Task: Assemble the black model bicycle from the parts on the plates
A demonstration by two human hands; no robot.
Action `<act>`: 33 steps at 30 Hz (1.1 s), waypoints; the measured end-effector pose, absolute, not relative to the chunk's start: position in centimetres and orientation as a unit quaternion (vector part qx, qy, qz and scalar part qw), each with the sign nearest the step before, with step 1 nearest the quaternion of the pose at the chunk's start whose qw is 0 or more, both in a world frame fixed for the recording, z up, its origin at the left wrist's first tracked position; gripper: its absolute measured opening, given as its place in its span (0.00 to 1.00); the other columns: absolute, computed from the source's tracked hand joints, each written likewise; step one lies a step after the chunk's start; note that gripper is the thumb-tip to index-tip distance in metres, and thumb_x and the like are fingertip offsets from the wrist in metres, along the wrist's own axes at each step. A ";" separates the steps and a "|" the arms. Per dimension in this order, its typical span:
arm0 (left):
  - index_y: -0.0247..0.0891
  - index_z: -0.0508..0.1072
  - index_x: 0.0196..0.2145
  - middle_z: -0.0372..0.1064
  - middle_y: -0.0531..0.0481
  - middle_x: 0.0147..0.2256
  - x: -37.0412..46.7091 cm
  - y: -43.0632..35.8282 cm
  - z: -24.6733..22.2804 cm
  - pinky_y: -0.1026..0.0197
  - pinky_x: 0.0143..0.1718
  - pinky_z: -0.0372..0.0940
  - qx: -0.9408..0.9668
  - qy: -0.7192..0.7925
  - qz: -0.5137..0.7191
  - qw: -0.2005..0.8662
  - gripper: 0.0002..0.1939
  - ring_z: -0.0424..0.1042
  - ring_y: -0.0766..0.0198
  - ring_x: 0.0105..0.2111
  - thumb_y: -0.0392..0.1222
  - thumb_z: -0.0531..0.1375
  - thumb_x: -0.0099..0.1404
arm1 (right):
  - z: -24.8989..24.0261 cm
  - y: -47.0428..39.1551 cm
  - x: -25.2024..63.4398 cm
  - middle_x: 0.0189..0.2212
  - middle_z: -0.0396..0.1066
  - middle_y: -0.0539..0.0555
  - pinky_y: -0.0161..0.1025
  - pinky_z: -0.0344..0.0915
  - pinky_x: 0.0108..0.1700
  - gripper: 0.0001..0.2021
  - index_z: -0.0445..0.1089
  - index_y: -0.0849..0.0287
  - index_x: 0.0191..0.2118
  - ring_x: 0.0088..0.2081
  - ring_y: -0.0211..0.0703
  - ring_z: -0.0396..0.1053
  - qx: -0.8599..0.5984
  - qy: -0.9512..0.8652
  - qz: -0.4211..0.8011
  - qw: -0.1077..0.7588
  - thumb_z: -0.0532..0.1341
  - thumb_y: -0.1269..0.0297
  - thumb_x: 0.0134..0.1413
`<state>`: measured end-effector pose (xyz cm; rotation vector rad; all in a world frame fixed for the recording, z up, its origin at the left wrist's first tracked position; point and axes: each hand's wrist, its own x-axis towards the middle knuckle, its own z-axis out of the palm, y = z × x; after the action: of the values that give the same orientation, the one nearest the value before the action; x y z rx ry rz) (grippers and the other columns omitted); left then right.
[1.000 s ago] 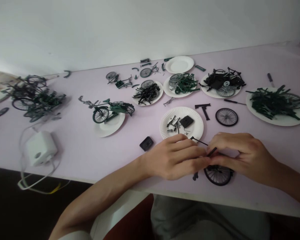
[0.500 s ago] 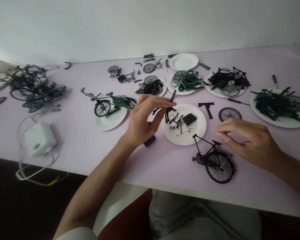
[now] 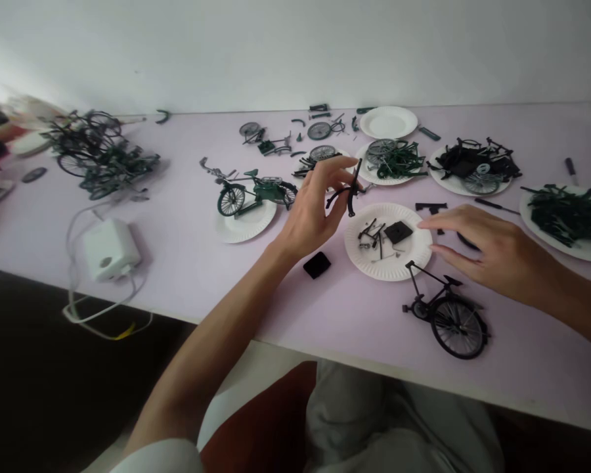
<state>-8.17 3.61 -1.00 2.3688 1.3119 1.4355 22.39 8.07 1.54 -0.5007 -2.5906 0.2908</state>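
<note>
On my feed, the left hand (image 3: 309, 209) pinches a thin black forked part, plastic by its look (image 3: 351, 202), near the ten o'clock edge of the white round paper plate (image 3: 391, 268). The right hand (image 3: 497, 255) holds nothing that I can see; its thumb and forefinger stand moderately wide apart. The half-built black model bicycle with one spoked wheel (image 3: 439, 304) rests on the pale lilac worktop (image 3: 345, 322), touched by neither hand. It is at seven o'clock from the right hand, the nearer one, and between four and five from the left. Its long axis goes slantwise: the bare frame end points between ten and eleven, just beside the plate. The forked part stands almost along twelve to six, stem upward.
</note>
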 end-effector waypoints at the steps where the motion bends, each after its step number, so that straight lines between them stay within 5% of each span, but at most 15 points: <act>1: 0.48 0.57 0.63 0.73 0.45 0.47 -8.2 3.6 -1.0 0.48 0.49 0.73 0.774 0.430 0.464 0.034 0.21 0.77 0.57 0.48 0.33 0.50 0.76 | 1.5 8.5 21.6 0.49 0.78 0.60 0.51 0.73 0.53 0.14 0.71 0.55 0.56 0.50 0.55 0.77 -0.179 -0.952 0.115 0.220 0.60 0.67 0.67; 9: 0.40 0.69 0.48 0.77 0.48 0.43 -7.7 3.6 -0.8 0.55 0.45 0.64 0.784 0.451 0.426 -0.018 0.14 0.73 0.64 0.37 0.27 0.51 0.72 | 0.3 10.8 17.5 0.50 0.76 0.60 0.49 0.72 0.52 0.10 0.74 0.59 0.49 0.49 0.52 0.76 -0.142 -0.973 0.127 0.133 0.59 0.65 0.68; 20: 0.39 0.71 0.47 0.78 0.48 0.43 -8.2 4.0 -1.4 0.56 0.44 0.63 0.790 0.442 0.426 0.004 0.14 0.73 0.63 0.37 0.26 0.52 0.70 | 1.3 10.8 17.9 0.42 0.80 0.57 0.45 0.72 0.43 0.11 0.76 0.60 0.47 0.40 0.47 0.77 -0.198 -0.961 0.121 0.152 0.59 0.61 0.69; 33: 0.40 0.71 0.46 0.77 0.50 0.41 -8.5 4.5 -1.8 0.57 0.43 0.61 0.795 0.428 0.430 0.001 0.15 0.75 0.64 0.38 0.24 0.52 0.69 | 0.6 11.1 12.0 0.39 0.80 0.57 0.44 0.72 0.44 0.05 0.76 0.61 0.42 0.42 0.48 0.76 -0.029 -0.982 0.120 0.143 0.62 0.71 0.65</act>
<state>-8.48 4.48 -1.76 2.4963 1.3425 1.3481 11.99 11.14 0.58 -0.0832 -2.8331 0.3447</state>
